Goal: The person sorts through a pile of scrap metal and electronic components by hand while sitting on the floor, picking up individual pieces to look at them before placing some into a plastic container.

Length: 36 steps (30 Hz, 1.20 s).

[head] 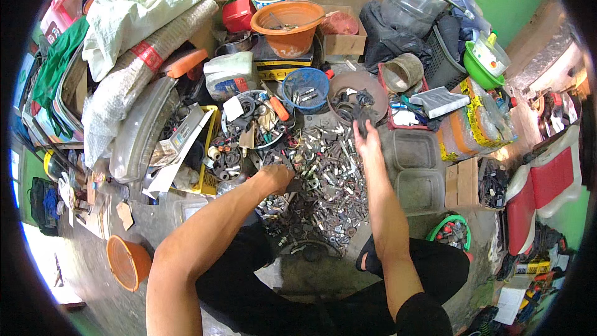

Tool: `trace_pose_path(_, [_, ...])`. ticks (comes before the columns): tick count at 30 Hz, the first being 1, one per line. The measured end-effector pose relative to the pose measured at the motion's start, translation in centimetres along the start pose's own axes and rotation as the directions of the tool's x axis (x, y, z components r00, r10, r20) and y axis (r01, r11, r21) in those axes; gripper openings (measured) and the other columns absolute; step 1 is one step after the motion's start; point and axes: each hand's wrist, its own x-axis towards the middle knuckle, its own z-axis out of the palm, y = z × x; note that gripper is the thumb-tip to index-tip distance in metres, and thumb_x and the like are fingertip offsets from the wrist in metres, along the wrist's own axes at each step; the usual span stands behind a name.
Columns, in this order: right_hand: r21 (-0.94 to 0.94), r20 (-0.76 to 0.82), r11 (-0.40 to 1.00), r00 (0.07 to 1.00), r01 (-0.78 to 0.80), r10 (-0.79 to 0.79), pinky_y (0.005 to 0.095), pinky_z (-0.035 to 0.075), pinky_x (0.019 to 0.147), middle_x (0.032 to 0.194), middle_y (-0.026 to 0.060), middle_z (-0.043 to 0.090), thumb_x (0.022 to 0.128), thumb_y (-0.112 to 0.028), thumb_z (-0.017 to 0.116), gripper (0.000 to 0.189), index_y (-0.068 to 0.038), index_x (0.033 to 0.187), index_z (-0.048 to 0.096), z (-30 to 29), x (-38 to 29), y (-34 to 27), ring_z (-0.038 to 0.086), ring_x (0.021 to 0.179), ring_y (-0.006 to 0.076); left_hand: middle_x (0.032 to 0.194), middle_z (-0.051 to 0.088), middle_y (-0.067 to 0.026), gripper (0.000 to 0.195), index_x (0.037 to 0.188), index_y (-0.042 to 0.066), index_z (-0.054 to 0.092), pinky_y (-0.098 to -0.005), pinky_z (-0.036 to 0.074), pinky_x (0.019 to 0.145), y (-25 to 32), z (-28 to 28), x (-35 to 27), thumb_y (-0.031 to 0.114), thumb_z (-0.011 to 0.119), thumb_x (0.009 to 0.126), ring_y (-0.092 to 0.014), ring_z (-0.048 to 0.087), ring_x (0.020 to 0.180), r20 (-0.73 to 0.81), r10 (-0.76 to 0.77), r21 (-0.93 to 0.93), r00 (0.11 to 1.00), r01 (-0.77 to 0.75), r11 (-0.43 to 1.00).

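Note:
A broad heap of small mixed metal and plastic hardware (326, 182) covers the floor in front of me. My left hand (276, 178) is curled at the heap's left side, against dark pieces; whether its hidden fingertips hold one I cannot tell. Farther out, my right hand (369, 142) reaches to the near rim of a round brownish basin (380, 98). A blurred dark part (364, 115) shows at its fingertips, between thumb and fingers. Dark rings and other black parts (344, 108) lie inside that basin.
Left of the heap stand a tray of cables and parts (275, 137) and a yellow crate (211, 182). A blue mesh basket (305, 85) sits beyond it. Clear plastic containers (419, 191) and a cardboard box (459, 182) are at right. An orange bucket (128, 263) stands lower left.

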Motion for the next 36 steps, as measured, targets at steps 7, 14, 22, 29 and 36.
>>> trace_pose_path(7, [-0.538,0.301,0.839,0.948,0.081,0.102,0.0423,0.049,0.084,0.110,0.0124,0.053,0.089,-0.010,0.049,0.034,-0.003,0.121,0.040,1.5,1.6,-0.2,0.054,0.100,0.0255,0.105,0.055,-0.0208,0.045,0.115,0.008,0.047,-0.0447,0.048,0.080,1.1,-3.9,0.8,0.023,0.066,0.077,-0.038,0.059,0.092,-0.351,-0.062,-0.254,0.934,-0.032,0.967])
trace_pose_path(14, [-0.903,0.138,0.386,0.722,-0.189,0.678,0.0404,0.049,0.081,0.115,0.0085,0.054,0.089,-0.035,0.055,0.045,-0.009,0.125,0.045,4.0,-5.9,3.5,0.058,0.095,0.0218,0.104,0.051,-0.0141,0.042,0.110,0.010,0.049,-0.0399,0.044,0.085,1.3,-3.9,1.4,0.014,0.066,0.072,-0.031,0.052,0.100,-0.553,-0.032,-0.040,0.832,0.012,0.999])
trace_pose_path(22, [-0.967,0.066,0.210,0.652,-0.145,0.755,0.0392,0.053,0.082,0.112,0.0159,0.054,0.086,-0.006,0.055,0.047,0.003,0.129,0.037,2.3,-6.6,2.6,0.061,0.095,0.0272,0.119,0.046,-0.0133,0.046,0.118,0.011,0.046,-0.0358,0.042,0.090,1.2,-3.1,1.4,0.013,0.061,0.075,-0.028,0.047,0.109,-0.564,0.112,0.084,0.818,-0.078,0.993])
trace_pose_path(29, [-0.713,0.133,0.699,0.968,-0.055,0.212,0.0410,0.053,0.085,0.117,0.0233,0.043,0.088,0.001,0.046,0.045,0.010,0.128,0.027,-0.8,-1.2,0.8,0.058,0.096,0.0362,0.125,0.042,-0.0157,0.056,0.127,0.012,0.038,-0.0437,0.040,0.093,1.0,-3.8,1.4,0.025,0.063,0.078,-0.031,0.047,0.111,-0.491,0.049,0.067,0.870,-0.018,0.998])
trace_pose_path(36, [-0.823,0.207,0.557,0.971,0.107,0.120,0.0425,0.046,0.089,0.127,0.0191,0.041,0.094,-0.025,0.046,0.043,0.003,0.124,0.036,1.1,0.1,-0.5,0.054,0.104,0.0336,0.126,0.043,-0.0149,0.058,0.130,0.013,0.036,-0.0434,0.037,0.095,0.7,-3.3,0.3,0.025,0.061,0.079,-0.030,0.046,0.115,-0.309,-0.031,0.006,0.950,0.035,0.999])
